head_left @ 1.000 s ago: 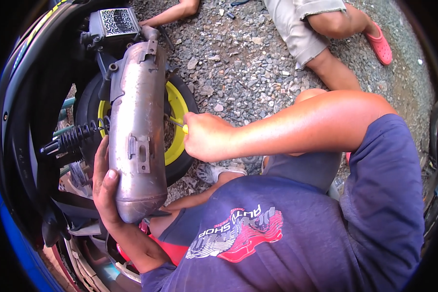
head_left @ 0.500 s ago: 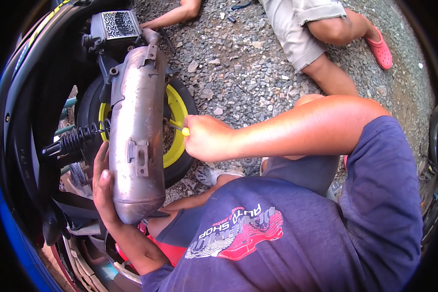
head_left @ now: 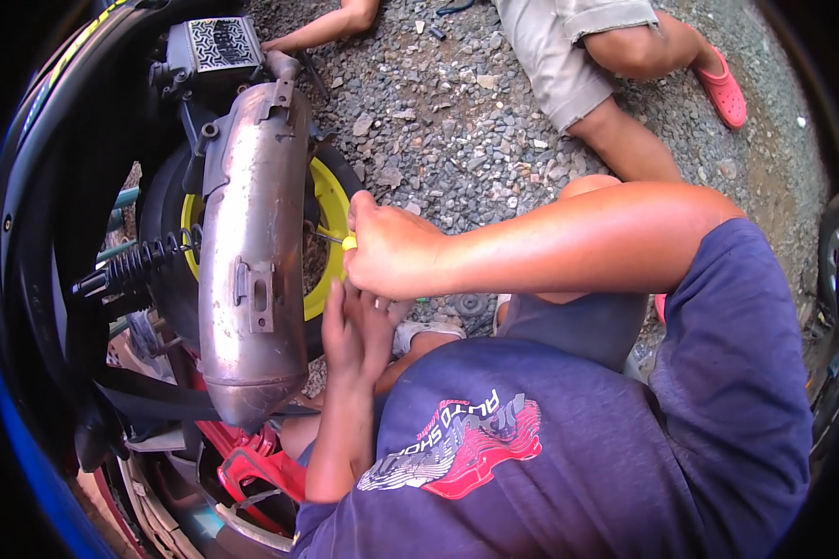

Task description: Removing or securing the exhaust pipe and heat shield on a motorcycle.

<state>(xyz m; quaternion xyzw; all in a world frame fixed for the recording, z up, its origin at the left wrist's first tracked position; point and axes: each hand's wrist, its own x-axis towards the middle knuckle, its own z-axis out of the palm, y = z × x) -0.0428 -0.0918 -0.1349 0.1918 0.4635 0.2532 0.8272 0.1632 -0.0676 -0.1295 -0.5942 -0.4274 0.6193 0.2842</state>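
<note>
My right hand (head_left: 393, 248) is closed around a yellow-handled screwdriver (head_left: 349, 242). Its thin metal shaft points left into the yellow-rimmed wheel (head_left: 334, 196), beside the muffler; the tip is hidden. Just below it, my left hand (head_left: 356, 328) is raised with fingers extended, near the underside of the right hand and apart from the muffler. I cannot tell whether the fingertips touch the right hand. The dull silver muffler (head_left: 252, 214) stretches in front of the wheel, a slotted bracket on its side.
A coil-spring shock absorber (head_left: 144, 264) lies left of the muffler. A patterned radiator cover (head_left: 222, 45) sits at the far end, another person's hand near it. That person's bare leg and pink clog (head_left: 722, 93) are at upper right, on gravel (head_left: 438, 121).
My left hand has let go of the muffler's left side and moved right, to just below my right hand. The right hand keeps hold of the screwdriver.
</note>
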